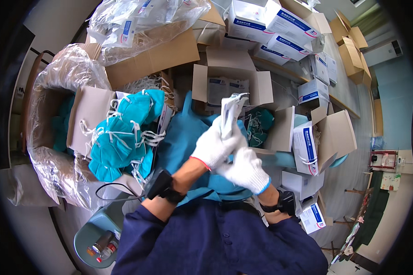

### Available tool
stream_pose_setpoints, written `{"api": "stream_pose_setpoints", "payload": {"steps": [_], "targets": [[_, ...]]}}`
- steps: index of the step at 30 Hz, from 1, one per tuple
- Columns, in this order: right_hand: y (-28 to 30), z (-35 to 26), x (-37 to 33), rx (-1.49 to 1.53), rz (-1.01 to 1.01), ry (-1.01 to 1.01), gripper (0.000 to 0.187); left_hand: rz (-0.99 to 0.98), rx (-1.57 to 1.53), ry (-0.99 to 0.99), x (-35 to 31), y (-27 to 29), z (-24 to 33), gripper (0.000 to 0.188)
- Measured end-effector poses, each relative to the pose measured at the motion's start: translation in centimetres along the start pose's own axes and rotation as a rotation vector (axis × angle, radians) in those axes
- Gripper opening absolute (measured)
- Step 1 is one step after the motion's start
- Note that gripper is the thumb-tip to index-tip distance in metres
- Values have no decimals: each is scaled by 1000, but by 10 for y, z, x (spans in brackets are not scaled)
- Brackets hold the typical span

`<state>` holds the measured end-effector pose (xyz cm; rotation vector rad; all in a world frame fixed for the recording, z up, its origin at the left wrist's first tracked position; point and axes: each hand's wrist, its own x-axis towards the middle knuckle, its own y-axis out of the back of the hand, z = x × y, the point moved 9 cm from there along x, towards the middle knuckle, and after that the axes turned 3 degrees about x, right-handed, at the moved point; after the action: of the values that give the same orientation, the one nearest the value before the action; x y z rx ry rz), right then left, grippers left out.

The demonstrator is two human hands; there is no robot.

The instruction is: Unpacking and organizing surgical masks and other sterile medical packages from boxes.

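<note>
Both my hands wear white knit gloves. My left hand (214, 149), with a red cuff, is closed around the lower part of a bundle of white-and-clear plastic packets (231, 112), held upright. My right hand (248, 169), with a blue cuff, presses in from the right at the bundle's lower end, its fingers curled and partly hidden. Just beyond the bundle stands an open cardboard carton (231, 63) with flat printed packets (227, 89) inside. Left of my hands, teal face masks (119, 142) with white straps are heaped in an open box.
More teal masks (261, 121) lie in a box at right. White-and-blue boxes (284, 27) stack at the back. A plastic-lined carton (50, 137) stands far left; plastic bags (137, 32) top another carton. A blue-grey stool (85, 233) at lower left holds bottles (108, 251).
</note>
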<state>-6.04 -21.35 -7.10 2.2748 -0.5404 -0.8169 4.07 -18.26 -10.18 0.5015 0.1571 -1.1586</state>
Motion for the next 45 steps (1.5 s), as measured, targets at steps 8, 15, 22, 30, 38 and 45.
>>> {"api": "stream_pose_setpoints", "payload": {"steps": [8, 15, 22, 30, 38, 45], "targets": [[5, 42, -16, 526, 181, 97, 26, -612, 684, -115, 8, 21, -36, 50], [-26, 78, -2, 409, 195, 30, 36, -140, 602, -244, -12, 9, -54, 60], [-16, 47, -6, 209, 197, 109, 32, 150, 426, -300, -47, 27, -62, 25], [-13, 38, -2, 436, 100, 70, 31, 247, 354, -474, -69, 34, -24, 18], [-4, 22, -11, 490, 149, 223, 15, -16, 103, -207, -61, 18, -41, 22], [10, 2, -29, 429, 353, 425, 12, -223, 161, -222, -59, -7, -33, 25]]}}
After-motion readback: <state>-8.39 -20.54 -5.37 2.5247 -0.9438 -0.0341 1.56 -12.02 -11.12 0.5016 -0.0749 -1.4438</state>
